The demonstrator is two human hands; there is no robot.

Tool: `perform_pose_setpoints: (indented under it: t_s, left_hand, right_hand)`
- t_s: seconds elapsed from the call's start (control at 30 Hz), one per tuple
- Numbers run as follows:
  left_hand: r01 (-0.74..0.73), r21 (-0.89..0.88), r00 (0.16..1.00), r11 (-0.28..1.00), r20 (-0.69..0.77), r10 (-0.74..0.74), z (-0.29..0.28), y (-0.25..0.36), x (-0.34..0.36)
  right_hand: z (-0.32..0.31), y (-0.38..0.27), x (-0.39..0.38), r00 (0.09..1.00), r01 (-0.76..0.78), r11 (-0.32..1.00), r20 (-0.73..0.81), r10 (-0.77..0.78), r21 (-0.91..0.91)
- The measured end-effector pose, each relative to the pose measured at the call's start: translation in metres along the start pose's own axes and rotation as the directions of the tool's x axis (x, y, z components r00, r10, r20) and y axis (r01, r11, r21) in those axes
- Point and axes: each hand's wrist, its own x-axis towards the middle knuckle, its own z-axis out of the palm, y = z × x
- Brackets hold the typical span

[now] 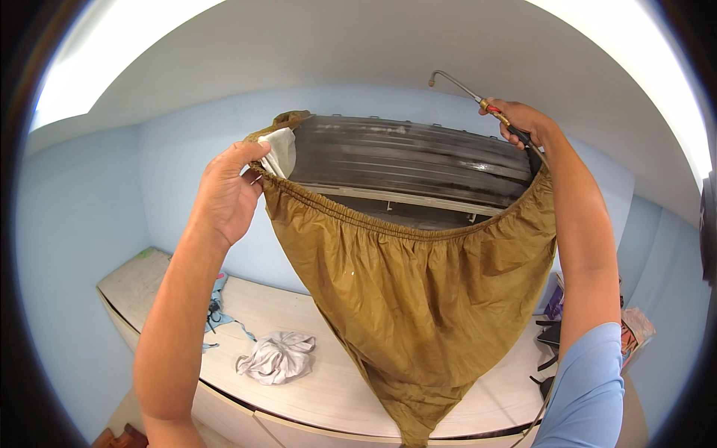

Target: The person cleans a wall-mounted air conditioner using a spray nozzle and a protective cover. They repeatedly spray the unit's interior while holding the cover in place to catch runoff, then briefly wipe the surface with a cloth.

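A brown air-conditioner cleaning cover [418, 299] with a gathered elastic rim hangs around the wall-mounted air conditioner [411, 153] and narrows to a point at its lower end. The unit's front is off, baring dark, wet-looking fins. At the cover's left corner, my left hand [233, 179] is closed on the rim, thumb against a folded white piece of cloth or sheet [279, 152]. My right hand [523, 123] grips a spray wand [469, 91] up by the unit's right end. Its metal tube points left and hooks downward at the tip, above the unit.
Below runs a long pale wooden cabinet top [321, 403]. On it lie a crumpled light-grey cloth [278, 357] and a blue strappy item [216, 313]. Black objects [549, 336] and a colourful bag [636, 328] are at the right. The ceiling [336, 45] is close above the unit.
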Motion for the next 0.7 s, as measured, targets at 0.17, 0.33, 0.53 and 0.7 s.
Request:
perform_pose_setpoints:
  t_s: [0.17,0.33,0.53,0.7]
  left_hand:
    - [0.032,-0.191,0.999,0.981,0.041,-0.024,-0.007,-0.004,0.012]
    - [0.135,-0.261,0.989,0.956,0.087,-0.116,-0.023,-0.005,0.026]
    - [0.355,-0.102,0.935,0.93,0.07,-0.349,-0.012,0.003,0.031]
    - [0.231,-0.105,0.965,0.967,0.149,-0.214,-0.033,0.007,0.055]
  right_hand:
    - [0.006,-0.005,0.011,0.999,0.021,1.0,0.024,-0.021,0.001]
    - [0.018,-0.022,0.02,1.0,0.012,1.0,0.027,-0.012,-0.009]
    - [0.025,-0.029,0.028,0.998,0.028,0.999,0.047,-0.031,0.045]
    - [0.041,-0.046,0.015,0.998,0.024,0.998,0.058,-0.027,0.054]
